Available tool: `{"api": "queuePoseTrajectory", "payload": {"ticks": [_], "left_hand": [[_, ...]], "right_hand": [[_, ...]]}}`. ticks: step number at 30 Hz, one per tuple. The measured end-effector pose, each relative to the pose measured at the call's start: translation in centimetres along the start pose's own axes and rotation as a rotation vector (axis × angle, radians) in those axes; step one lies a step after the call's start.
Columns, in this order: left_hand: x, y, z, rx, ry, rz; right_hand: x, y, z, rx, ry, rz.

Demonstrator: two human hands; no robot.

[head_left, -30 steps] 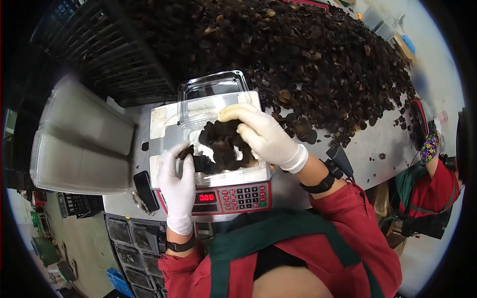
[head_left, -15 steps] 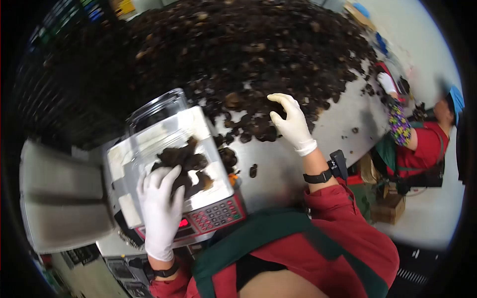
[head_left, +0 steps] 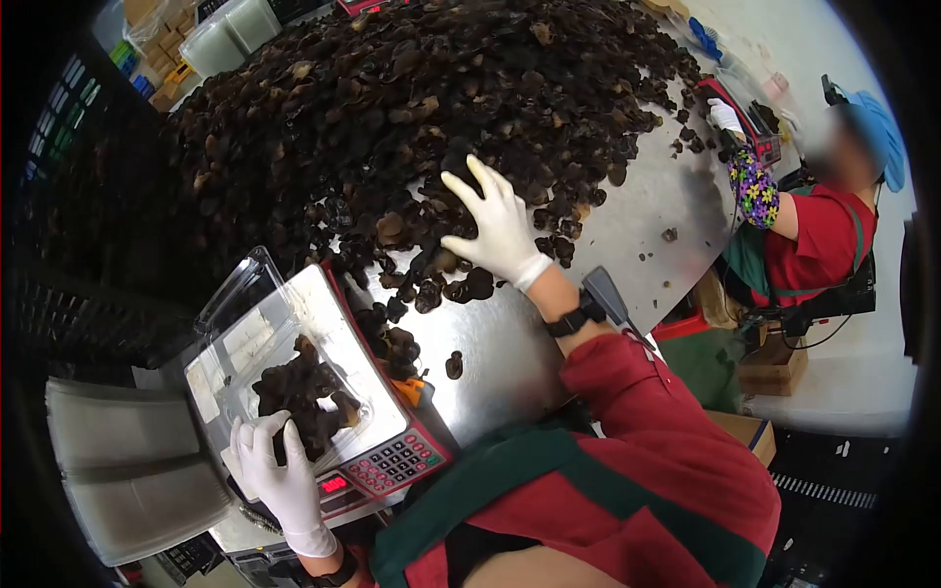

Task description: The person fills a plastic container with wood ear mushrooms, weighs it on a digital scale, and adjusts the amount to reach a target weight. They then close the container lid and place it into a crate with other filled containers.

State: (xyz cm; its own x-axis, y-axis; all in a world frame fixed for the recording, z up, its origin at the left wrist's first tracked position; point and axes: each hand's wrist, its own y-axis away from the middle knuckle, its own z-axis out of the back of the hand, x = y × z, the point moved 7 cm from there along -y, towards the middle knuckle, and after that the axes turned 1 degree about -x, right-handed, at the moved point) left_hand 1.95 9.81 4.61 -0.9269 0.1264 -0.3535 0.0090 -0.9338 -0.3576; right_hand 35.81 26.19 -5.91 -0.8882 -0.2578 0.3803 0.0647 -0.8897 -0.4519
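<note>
Dark mushroom pieces [head_left: 306,387] lie in a clear plastic box [head_left: 368,410] on a scale [head_left: 328,289] with a red keypad panel. My left hand [head_left: 274,475], in a white glove, is at the box's near left edge, fingers bent beside the pieces; whether it grips anything is unclear. The box's lid [head_left: 235,289] stands raised on the far side. Over the near edge of a large heap of dark mushrooms [head_left: 421,108], my right hand [head_left: 498,223], also gloved, is spread and empty.
A co-worker [head_left: 828,225] in red, with a blue cap, reaches to another scale [head_left: 765,147] at the right. Stacked clear boxes [head_left: 137,470] stand at the left. An orange tool [head_left: 410,390] and one loose mushroom [head_left: 454,365] lie right of my scale.
The view has shifted, and the scale appears lower and further left. My right hand has moved left over the heap, its fingers more spread. My left hand remains by the box.
</note>
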Motion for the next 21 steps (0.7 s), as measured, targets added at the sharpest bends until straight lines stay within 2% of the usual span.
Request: {"api": "queuePoseTrajectory", "payload": {"ticks": [2,5,12,15,19,21], "left_hand": [[0.0,0.1,-0.1,0.014,-0.012,0.018],[-0.2,0.2,-0.2,-0.011,-0.026,0.008],[0.0,0.5,-0.2,0.008,-0.016,0.037],[0.1,0.4,-0.3,0.017,-0.003,0.042],[-0.2,0.4,-0.3,-0.014,-0.037,0.014],[-0.2,0.5,-0.4,0.007,-0.010,0.038]], "right_hand": [[-0.8,-1.4,-0.9,0.023,0.064,-0.025],[-0.5,-2.0,-2.1,0.164,0.099,0.009],[-2.6,-1.2,-1.4,0.131,-0.015,-0.068],[-1.5,-1.8,-1.2,0.161,-0.017,-0.036],[1.4,-2.1,-3.8,0.168,0.136,0.116],[0.6,-2.4,-4.5,0.114,0.044,0.059]]}}
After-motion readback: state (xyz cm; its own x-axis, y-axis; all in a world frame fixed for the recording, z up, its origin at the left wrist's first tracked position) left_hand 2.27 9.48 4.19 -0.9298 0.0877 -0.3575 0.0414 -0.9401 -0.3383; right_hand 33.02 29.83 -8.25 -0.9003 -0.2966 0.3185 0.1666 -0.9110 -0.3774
